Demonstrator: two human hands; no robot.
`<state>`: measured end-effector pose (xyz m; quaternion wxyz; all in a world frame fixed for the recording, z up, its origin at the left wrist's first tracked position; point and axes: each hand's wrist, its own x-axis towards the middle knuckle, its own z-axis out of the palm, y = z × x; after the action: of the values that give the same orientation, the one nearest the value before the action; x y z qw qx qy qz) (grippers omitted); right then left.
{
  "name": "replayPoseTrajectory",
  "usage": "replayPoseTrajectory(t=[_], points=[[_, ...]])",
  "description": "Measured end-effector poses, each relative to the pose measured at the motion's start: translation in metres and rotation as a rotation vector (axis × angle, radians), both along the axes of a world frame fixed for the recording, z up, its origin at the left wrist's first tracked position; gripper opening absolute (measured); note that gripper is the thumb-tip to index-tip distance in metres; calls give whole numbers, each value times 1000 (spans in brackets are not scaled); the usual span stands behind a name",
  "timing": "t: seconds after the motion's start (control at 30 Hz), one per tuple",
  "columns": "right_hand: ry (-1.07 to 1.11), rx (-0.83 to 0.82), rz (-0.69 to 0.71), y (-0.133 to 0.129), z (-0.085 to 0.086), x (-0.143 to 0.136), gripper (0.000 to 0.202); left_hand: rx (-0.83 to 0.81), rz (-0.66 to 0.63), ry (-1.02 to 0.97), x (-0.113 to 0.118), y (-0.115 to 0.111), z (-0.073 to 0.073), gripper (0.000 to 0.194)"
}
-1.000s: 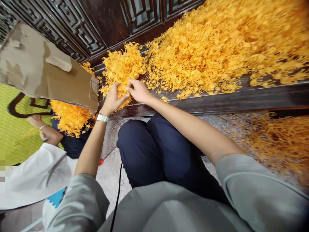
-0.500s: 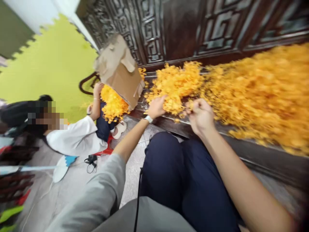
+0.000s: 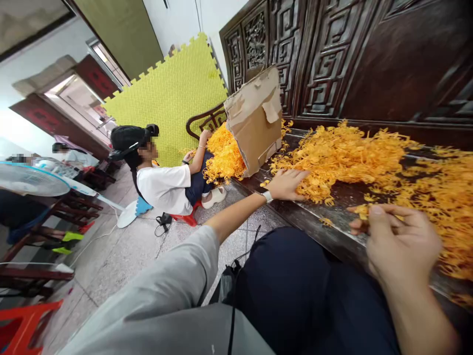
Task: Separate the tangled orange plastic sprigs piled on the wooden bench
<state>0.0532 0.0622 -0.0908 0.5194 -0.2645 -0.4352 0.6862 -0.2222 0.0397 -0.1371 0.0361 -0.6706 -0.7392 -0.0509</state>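
Note:
My left hand (image 3: 286, 185) rests with fingers stretched out against the near left edge of a loose heap of small orange-yellow curly pieces (image 3: 351, 153). These look like thin, spidery flower-shaped bits on a dark wooden bench (image 3: 295, 212). My right hand (image 3: 401, 241) is closed in a pinch above the bench's front part, with one small orange-yellow curly piece (image 3: 362, 211) between thumb and fingers. Beyond that hand spreads a second, larger heap (image 3: 447, 197) of the same pieces. A few stray bits lie between the heaps.
An upright cardboard piece (image 3: 258, 133) stands left of the heap. Behind it a seated person in a white shirt (image 3: 166, 190) handles more orange pieces (image 3: 225, 153). A carved wooden backrest (image 3: 332, 64) borders the bench. A standing fan (image 3: 127, 214) and red stool (image 3: 29, 320) are at left.
The camera view has swung left, so the bench and heaps appear farther right. My left hand's fingers now lie straighter along the heap. My right hand keeps its pinch.

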Motion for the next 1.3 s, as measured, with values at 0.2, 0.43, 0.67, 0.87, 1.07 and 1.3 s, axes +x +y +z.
replayPoseTrajectory(t=[0.2,0.43,0.67,0.87,1.07,1.3], points=[[77,-278,-74,31,13,10,46,-31,-76,-46,12,-5,18,104],[356,-877,143,60,-2,22,50,60,-45,-41,25,5,45,81],[308,-417,-89,105,-17,12,24,220,-116,-32,46,42,65,61],[17,-187,92,113,-17,-44,43,192,-136,-160,44,87,62,58],[-914,471,-160,168,-12,-103,32,260,123,-374,55,118,29,62],[-997,696,-162,196,-20,-104,34,168,259,-268,64,122,14,116]])
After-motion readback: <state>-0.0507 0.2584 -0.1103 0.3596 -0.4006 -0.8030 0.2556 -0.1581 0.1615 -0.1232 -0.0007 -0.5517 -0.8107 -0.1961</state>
